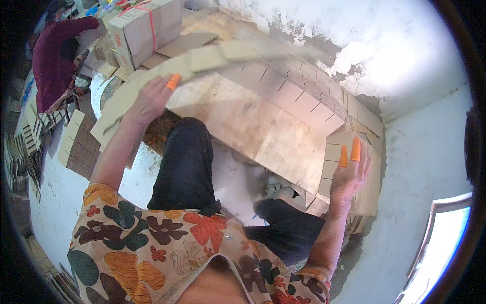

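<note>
My left hand (152, 99) is raised at the left, with an orange finger cover on one finger. It grips the near edge of a long, pale cardboard strip (202, 60), which is blurred by motion and sweeps across above a wooden board (243, 114). Over at the right, my right hand (350, 175) wears two orange finger covers and has its fingers stretched out. Slotted cardboard pieces (331, 154) lie right beside and beneath that hand; whether it touches them I cannot tell. Along the board's far side stands a row of slotted cardboard dividers (291, 93).
A taped carton (147, 30) stands at the back left. Another person in a dark red top (61, 55) bends beside it. Stacked slotted cardboard (81, 144) rests on the left. A peeling white wall (415, 66) bounds the right. My knees flank the board's near edge.
</note>
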`<state>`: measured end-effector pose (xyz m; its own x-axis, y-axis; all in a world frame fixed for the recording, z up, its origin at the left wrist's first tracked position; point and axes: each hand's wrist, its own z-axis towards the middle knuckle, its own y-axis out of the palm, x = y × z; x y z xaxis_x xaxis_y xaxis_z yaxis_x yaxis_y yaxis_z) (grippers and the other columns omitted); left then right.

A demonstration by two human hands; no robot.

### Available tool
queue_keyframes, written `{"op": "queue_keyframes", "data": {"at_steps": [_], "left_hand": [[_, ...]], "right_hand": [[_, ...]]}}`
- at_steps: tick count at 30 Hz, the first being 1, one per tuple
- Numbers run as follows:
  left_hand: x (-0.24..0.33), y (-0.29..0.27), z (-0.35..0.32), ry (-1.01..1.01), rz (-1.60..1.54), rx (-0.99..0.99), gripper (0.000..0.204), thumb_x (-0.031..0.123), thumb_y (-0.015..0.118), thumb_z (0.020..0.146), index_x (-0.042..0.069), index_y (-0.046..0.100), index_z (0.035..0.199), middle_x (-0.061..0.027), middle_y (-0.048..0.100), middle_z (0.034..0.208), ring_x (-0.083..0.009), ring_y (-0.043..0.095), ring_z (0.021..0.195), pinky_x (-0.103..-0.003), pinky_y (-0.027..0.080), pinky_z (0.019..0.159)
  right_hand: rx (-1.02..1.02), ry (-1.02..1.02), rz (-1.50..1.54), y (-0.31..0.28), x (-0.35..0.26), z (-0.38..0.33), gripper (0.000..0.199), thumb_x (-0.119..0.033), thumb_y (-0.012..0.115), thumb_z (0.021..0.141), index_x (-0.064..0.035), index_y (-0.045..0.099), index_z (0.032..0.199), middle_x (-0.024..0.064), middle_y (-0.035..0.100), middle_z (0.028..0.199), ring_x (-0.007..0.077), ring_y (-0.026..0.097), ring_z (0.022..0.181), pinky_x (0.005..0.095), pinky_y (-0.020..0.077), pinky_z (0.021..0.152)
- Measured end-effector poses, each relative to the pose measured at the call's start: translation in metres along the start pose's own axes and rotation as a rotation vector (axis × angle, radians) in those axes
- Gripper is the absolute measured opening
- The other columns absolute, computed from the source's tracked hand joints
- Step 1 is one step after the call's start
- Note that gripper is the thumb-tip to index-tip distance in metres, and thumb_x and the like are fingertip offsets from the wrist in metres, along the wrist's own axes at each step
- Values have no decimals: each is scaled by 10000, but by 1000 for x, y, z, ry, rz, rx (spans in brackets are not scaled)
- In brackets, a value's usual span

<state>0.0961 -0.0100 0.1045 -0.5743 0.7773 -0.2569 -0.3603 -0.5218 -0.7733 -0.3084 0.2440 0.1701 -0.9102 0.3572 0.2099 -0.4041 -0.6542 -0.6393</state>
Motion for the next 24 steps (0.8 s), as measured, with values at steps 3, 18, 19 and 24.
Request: {"op": "queue_keyframes", "data": {"at_steps": [3,18,19,24], "left_hand": [[-29,29,-28,-301,59,-192,350,63,508,746,-9,531,1088,-148,558,1113,-280,552,971,-371,490,794],[-17,82,-14,-357,-152,-397,268,171,645,773,43,581,1000,-159,632,970,-334,607,889,-431,491,713],[-8,80,-6,-322,-208,-292,272,184,650,779,45,592,1005,-161,637,953,-334,610,878,-428,490,707],[53,95,46,-191,-343,-282,251,205,644,803,37,622,988,-156,650,907,-330,620,835,-405,493,703]], "right_hand": [[-89,81,-72,23,44,-34,342,-146,620,817,-64,557,1144,116,568,1133,313,526,1052,416,437,865],[-711,733,-304,91,137,-135,605,-334,690,742,-72,463,1238,153,546,1134,326,482,1093,480,427,837],[-730,742,-289,96,140,-139,621,-323,712,724,-76,459,1235,154,541,1136,325,475,1101,489,414,839],[-748,665,-245,119,166,-171,620,-287,749,695,-75,462,1202,151,528,1156,339,473,1111,488,410,827]]}}
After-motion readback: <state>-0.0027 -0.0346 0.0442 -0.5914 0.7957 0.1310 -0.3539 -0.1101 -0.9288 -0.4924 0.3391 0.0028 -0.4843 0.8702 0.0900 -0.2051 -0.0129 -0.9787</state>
